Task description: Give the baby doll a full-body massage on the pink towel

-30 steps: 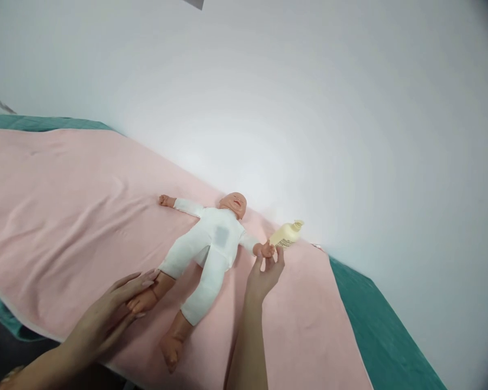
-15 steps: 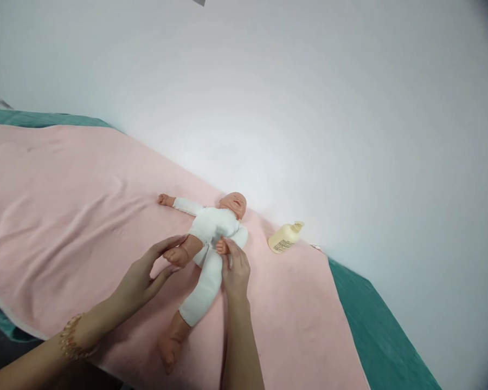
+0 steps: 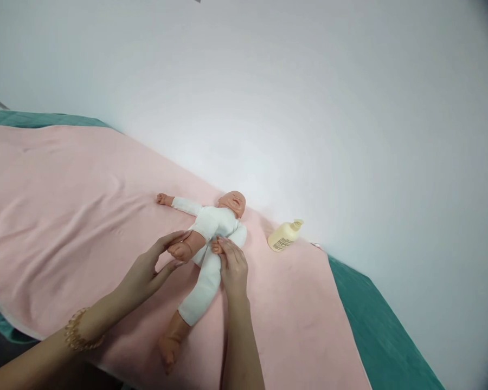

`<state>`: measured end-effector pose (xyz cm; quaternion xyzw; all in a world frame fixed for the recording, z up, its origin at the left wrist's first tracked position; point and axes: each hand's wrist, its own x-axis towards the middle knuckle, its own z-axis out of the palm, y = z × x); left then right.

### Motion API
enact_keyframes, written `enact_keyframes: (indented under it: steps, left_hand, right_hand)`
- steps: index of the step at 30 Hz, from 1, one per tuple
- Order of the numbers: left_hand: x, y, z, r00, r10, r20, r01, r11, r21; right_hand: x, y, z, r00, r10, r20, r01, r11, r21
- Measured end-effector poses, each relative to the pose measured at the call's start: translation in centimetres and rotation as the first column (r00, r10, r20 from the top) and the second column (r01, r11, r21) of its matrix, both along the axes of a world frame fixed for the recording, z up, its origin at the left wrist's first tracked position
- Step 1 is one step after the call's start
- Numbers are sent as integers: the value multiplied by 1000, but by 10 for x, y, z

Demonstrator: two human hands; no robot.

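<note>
A baby doll with a white cloth body lies on its back on a pink blanket, its head toward the wall. My left hand grips one of its bare lower legs, which is raised and bent, with fingers above and thumb below the foot. The fingers of my right hand close around the doll's small hand, held over its belly. The doll's other leg stretches toward me, and its other arm lies out to the left. A bead bracelet circles my left wrist.
A cream pump bottle stands to the right of the doll, beside the white wall. Green cloth shows under the blanket at the right and along the left edges.
My right hand has moved the doll's hand slightly left and up, across its belly. The raised foot in my left hand has shifted a little up and right.
</note>
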<state>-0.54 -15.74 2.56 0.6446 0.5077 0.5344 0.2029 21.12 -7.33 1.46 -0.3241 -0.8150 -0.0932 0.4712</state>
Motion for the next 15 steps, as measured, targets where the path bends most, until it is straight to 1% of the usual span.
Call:
enact_keyframes:
  steps: [2, 4, 7, 9, 11, 13, 15]
  left_hand:
    - [1, -6, 4, 1000, 10, 19, -10, 1000, 5]
    - [1, -12, 7, 999, 33, 37, -34, 999, 18]
    - [-1, -22, 10, 998, 56, 41, -58, 996, 68]
    - [-4, -28, 8, 997, 65, 38, -69, 993, 92]
    - [-6, -35, 5, 997, 76, 31, -78, 993, 84]
    - [-9, -43, 0, 997, 81, 21, -82, 994, 67]
    - [-12, -51, -6, 997, 79, 13, -79, 995, 53]
  right_hand:
    - [2, 0, -4, 998, -32, -48, 33, 999, 9]
    - [4, 0, -7, 990, -80, -115, 80, 997, -11]
    - [10, -4, -6, 946, -191, -261, 168, 980, -107]
    - [16, -7, -1, 879, -300, -370, 232, 948, -217]
    - [23, -10, 5, 787, -424, -449, 297, 897, -328]
    - [33, -12, 10, 696, -531, -485, 351, 839, -416]
    - [43, -11, 13, 619, -610, -495, 391, 785, -480]
